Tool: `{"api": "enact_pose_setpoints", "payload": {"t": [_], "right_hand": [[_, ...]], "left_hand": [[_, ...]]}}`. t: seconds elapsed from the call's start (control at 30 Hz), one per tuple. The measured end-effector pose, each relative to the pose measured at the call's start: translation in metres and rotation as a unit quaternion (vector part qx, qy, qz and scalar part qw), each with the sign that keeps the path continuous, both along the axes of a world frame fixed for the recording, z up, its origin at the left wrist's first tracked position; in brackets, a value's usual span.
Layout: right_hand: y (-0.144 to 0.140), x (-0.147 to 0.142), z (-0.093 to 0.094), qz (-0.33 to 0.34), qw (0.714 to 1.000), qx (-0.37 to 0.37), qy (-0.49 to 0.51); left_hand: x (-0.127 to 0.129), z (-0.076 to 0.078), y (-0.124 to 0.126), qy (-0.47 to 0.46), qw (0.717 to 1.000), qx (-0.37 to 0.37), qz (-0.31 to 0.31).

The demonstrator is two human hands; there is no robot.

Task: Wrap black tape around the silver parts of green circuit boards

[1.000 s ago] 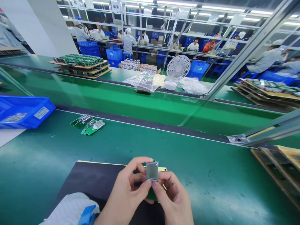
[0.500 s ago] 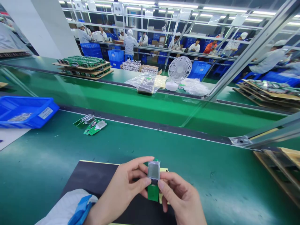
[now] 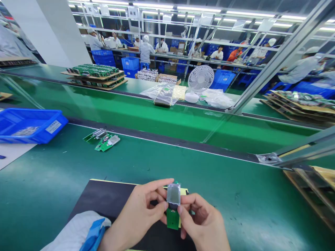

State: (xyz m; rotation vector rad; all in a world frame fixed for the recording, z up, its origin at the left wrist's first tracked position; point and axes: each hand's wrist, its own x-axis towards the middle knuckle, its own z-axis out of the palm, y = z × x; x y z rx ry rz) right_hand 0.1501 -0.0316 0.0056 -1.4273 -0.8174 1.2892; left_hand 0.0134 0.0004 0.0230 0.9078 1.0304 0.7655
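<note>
Small display (image 3: pixel 173 194) on a green board (image 3: pixel 172 221), held up between two hands above a black sheet (image 3: pixel 104 198).

Left hand (image 3: pixel 146 207) clamped on display's left side, thumb at lower corner, index finger stretched along the top; right hand (image 3: pixel 202 218) clamped on right side, thumb at lower right corner. Display faces up toward camera, board sticks out below it. Yellow edge shows behind the board. Black sheet lies on green desk (image 3: pixel 248 195). Farther off, left: loose circuit boards (image 3: pixel 107 141) near desk's back edge, then blue bin (image 3: pixel 53 120) with small parts, contents unclear. Beyond the clear panel: white fan (image 3: pixel 201 78), stacked boards (image 3: pixel 94 70), seated workers.
</note>
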Motion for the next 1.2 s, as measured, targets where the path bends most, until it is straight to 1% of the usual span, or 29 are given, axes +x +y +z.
{"api": "enact_pose_setpoints", "payload": {"t": [0.2, 0.27, 0.33, 0.37, 0.4, 0.43, 0.5, 0.53, 0.57, 0.6, 0.63, 0.67, 0.7, 0.73, 0.77, 0.83, 0.87, 0.9, 0.93, 0.97, 1.07, 1.2], "right_hand": [[-0.003, -0.007, -0.005, -0.028, 0.999, 0.013, 0.028], [-0.003, -0.006, -0.004, -0.036, 0.999, 0.017, 0.034], [-0.002, -0.004, -0.001, -0.04, 0.998, 0.021, 0.036], [-0.001, -0.001, 0.0, -0.037, 0.998, 0.022, 0.036], [0.0, 0.001, 0.001, -0.03, 0.999, 0.023, 0.034], [0.0, 0.003, 0.001, -0.019, 0.999, 0.023, 0.032], [0.001, 0.007, 0.0, 0.026, 0.999, 0.013, 0.034], [0.0, 0.007, -0.002, 0.043, 0.998, 0.007, 0.036], [0.0, 0.007, -0.003, 0.049, 0.998, 0.002, 0.038], [-0.001, 0.005, -0.004, 0.047, 0.998, -0.001, 0.039], [-0.001, 0.003, -0.005, 0.035, 0.999, 0.0, 0.039], [-0.002, 0.001, -0.005, 0.018, 0.999, 0.004, 0.039], [-0.002, -0.001, -0.005, 0.0, 0.999, 0.01, 0.039], [-0.002, -0.002, -0.005, -0.012, 0.999, 0.015, 0.043], [-0.002, -0.003, -0.005, -0.023, 0.998, 0.021, 0.048], [-0.002, -0.004, -0.004, -0.038, 0.997, 0.031, 0.066], [-0.001, -0.004, -0.004, -0.039, 0.996, 0.032, 0.079], [-0.001, -0.004, -0.004, -0.037, 0.994, 0.031, 0.094], [0.0, -0.004, -0.004, -0.03, 0.993, 0.027, 0.108], [0.0, -0.004, -0.004, -0.021, 0.992, 0.022, 0.122], [-0.001, -0.005, -0.003, -0.003, 0.988, 0.019, 0.151], [-0.003, -0.01, -0.005, -0.006, 0.985, 0.04, 0.165]], "left_hand": [[0.008, -0.004, -0.002, -0.005, 1.0, 0.006, 0.021], [0.008, -0.004, -0.002, -0.006, 1.0, 0.014, 0.013], [0.005, -0.002, 0.0, 0.028, 0.998, 0.052, -0.015], [0.002, -0.001, 0.001, 0.06, 0.993, 0.091, -0.036], [-0.001, 0.0, 0.002, 0.097, 0.983, 0.141, -0.061], [-0.005, 0.0, 0.003, 0.135, 0.967, 0.198, -0.086], [-0.012, -0.002, 0.004, 0.2, 0.923, 0.306, -0.117], [-0.015, -0.004, 0.004, 0.223, 0.903, 0.345, -0.124], [-0.017, -0.006, 0.004, 0.241, 0.887, 0.372, -0.125], [-0.018, -0.008, 0.004, 0.252, 0.878, 0.389, -0.123], [-0.017, -0.011, 0.003, 0.253, 0.875, 0.397, -0.115], [-0.016, -0.013, 0.002, 0.243, 0.879, 0.395, -0.106], [-0.013, -0.014, 0.001, 0.225, 0.891, 0.382, -0.096], [-0.01, -0.015, 0.0, 0.2, 0.909, 0.356, -0.084], [-0.006, -0.014, -0.002, 0.17, 0.931, 0.314, -0.071], [0.001, -0.012, -0.004, 0.088, 0.975, 0.195, -0.06], [0.004, -0.011, -0.005, 0.042, 0.988, 0.134, -0.058], [0.007, -0.009, -0.005, 0.001, 0.995, 0.086, -0.053], [0.008, -0.008, -0.005, -0.033, 0.997, 0.055, -0.044], [0.01, -0.007, -0.005, -0.058, 0.997, 0.04, -0.035], [0.01, -0.004, -0.004, -0.092, 0.995, 0.035, -0.017], [0.009, -0.004, -0.004, -0.116, 0.993, 0.019, -0.011]]}}
